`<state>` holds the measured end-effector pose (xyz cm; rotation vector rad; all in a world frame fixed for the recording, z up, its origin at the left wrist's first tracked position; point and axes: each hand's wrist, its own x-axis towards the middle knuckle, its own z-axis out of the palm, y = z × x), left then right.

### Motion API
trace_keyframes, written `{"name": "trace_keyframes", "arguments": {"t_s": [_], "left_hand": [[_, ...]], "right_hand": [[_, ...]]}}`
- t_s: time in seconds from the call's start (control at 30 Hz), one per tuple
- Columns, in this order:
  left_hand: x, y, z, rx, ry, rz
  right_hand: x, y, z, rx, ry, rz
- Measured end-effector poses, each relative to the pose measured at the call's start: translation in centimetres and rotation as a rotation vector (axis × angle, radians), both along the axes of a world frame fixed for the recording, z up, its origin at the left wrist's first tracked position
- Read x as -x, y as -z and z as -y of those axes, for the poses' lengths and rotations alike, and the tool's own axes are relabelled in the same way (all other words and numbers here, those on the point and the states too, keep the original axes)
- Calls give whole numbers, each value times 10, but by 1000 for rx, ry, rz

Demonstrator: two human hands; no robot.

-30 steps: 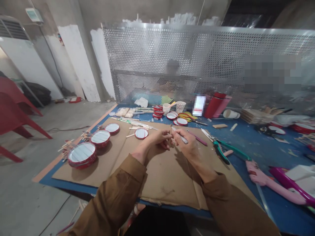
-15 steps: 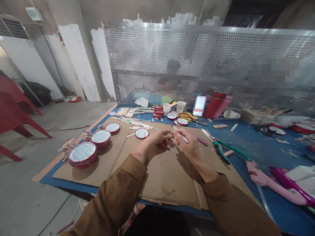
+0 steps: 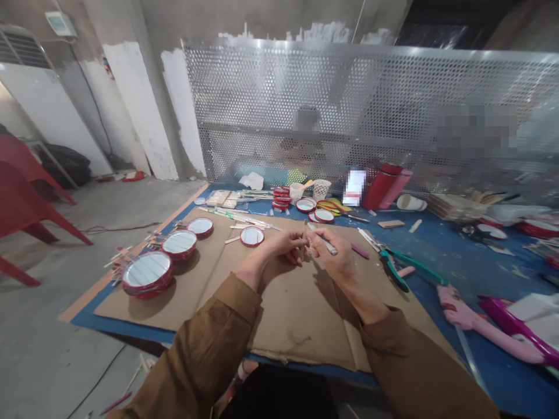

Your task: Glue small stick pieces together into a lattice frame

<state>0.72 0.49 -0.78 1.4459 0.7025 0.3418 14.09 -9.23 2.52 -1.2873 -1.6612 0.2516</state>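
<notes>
The stick (image 3: 304,228) is tan and the tool (image 3: 328,247) pale grey, above plain brown cardboard (image 3: 279,326) on a blue table (image 3: 437,247). Both sleeves (image 3: 209,334) are brown. The tins (image 3: 147,270) have red sides and whitish, grey-streaked tops. The cup (image 3: 321,190) is white with a dark lattice, the bottle (image 3: 381,189) red, the pliers (image 3: 393,272) teal and black, the glue gun (image 3: 454,311) pink, the chair (image 3: 24,195) red. Rows of dots pattern the silver-grey panel (image 3: 262,87).

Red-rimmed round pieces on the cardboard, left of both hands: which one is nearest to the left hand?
The lone piece beside loose wooden sticks, closest to the left hand; the other three form a row farther left.
</notes>
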Motion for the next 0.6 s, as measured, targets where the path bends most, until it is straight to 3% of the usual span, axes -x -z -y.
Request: {"name": "trace_keyframes", "arguments": {"t_s": [0.6], "left_hand": [[1,1,0,-11,-4,2]], "right_hand": [[-1,1,0,3,-22,46]]}}
